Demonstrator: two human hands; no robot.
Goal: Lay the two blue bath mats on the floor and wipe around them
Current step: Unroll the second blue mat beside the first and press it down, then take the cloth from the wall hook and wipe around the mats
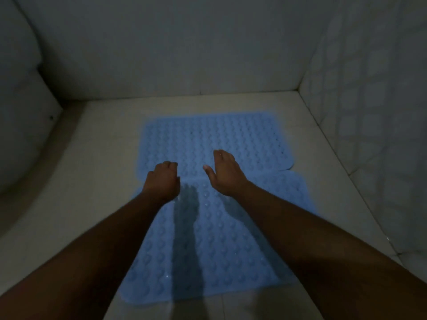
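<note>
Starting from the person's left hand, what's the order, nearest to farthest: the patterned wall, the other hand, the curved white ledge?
1. The right hand: just beside the left hand, on its right, over the far blue mat.
2. The curved white ledge: off to the left side.
3. The patterned wall: far right, beyond the right hand and the mat's edge.

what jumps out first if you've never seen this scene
Two bright blue bath mats stand out on the pale floor: the far mat toward the back wall, the near mat touching its near edge. Over their seam reach two bare arms, the left hand with fingers curled, the right hand open.
</note>
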